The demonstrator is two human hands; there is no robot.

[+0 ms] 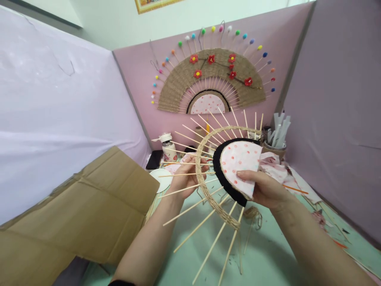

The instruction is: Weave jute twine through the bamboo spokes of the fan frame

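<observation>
Pale green tabletop (256, 258), spanning the near area between upholstered-looking side panels. Corrugated cardboard sheet (89, 206), creased, at left. Finished woven fan (172, 87), upright against the far pink panel, bearing red flowers and coloured pompom tips. Unfinished fan (239, 159), held above the tabletop at centre: bare sticks radiate from a black-edged half-disc of red-dotted white paper, with a narrow twine band woven across them. Right hand (269, 188), closed on the half-disc's right part, thumb in front, fingers behind. Left hand (190, 174), half curled behind the sticks and band at left; whether it grips cannot be told. Jar of white strips (275, 151), far right. White-lidded bottle (169, 149), far left, its red mark too small to read. Black smartphone (154, 159), left of the bottle. Twine bundle (252, 212), below the half-disc in view.
</observation>
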